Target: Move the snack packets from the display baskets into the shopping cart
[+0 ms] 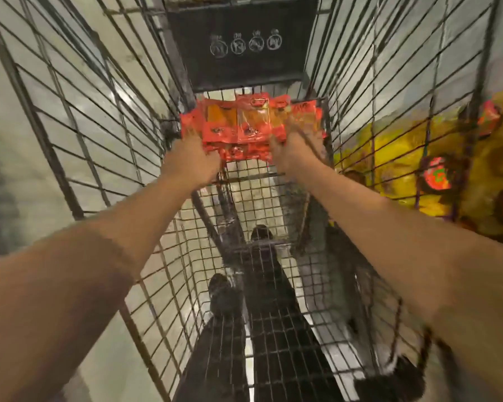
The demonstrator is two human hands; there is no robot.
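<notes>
Both hands grip red snack packets inside the wire cart.

Dim, blurred (edges warped)

Single view, head-mounted, wide-angle. It looks steeply down and forward into the cart from just above it. The wire walls splay toward the upper corners; the wire floor fills the centre and lower frame. Both forearms enter from the lower corners, close to the lens. Edges are blurred. No second view.
</notes>
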